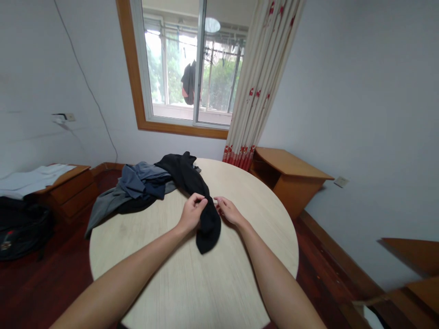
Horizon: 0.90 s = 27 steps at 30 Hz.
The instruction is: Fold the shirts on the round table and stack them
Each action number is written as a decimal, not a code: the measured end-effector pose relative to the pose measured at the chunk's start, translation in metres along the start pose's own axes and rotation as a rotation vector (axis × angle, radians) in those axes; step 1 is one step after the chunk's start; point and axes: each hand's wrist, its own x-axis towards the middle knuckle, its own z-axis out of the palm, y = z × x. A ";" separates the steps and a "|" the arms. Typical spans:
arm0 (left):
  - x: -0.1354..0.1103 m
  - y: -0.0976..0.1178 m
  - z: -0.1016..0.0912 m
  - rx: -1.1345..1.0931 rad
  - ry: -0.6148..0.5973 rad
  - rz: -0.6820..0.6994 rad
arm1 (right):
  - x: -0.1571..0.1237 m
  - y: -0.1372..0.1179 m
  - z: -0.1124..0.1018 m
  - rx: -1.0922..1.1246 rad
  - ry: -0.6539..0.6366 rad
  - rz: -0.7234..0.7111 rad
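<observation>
A long black garment (207, 224) stretches from the pile of clothes to the middle of the round table, its loose rounded end towards me. My left hand (194, 211) pinches its left edge between thumb and fingers. On the other side, my right hand (229, 211) is beside the right edge, its fingers loosely bent and a little apart, the fingertips close to the cloth. Whether they touch it I cannot make out. Grey and dark blue clothes (137, 180) lie heaped at the table's far left, and a grey piece hangs over the edge.
The pale round table (260, 201) stands below a window (192, 64) with a patterned curtain (260, 82). A wooden cabinet (291, 169) is at the far right. On the left are a drawer unit (77, 192) with papers and a black backpack (24, 228).
</observation>
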 end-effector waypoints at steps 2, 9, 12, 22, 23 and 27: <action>-0.012 0.001 0.010 -0.069 -0.145 -0.073 | 0.000 -0.001 0.002 0.088 -0.005 0.022; -0.010 0.012 -0.002 0.182 -0.271 -0.027 | -0.006 -0.007 0.009 0.133 -0.143 0.100; 0.003 0.003 -0.016 0.350 -0.149 0.064 | -0.008 -0.009 0.013 0.147 -0.155 0.092; 0.017 -0.037 -0.039 0.694 -0.257 0.141 | -0.016 -0.023 0.022 0.144 -0.318 -0.047; 0.017 -0.038 -0.038 0.697 -0.290 0.134 | -0.016 -0.024 0.022 0.102 -0.332 -0.051; 0.015 -0.036 -0.036 0.690 -0.371 0.100 | -0.017 -0.025 0.022 0.000 -0.354 -0.055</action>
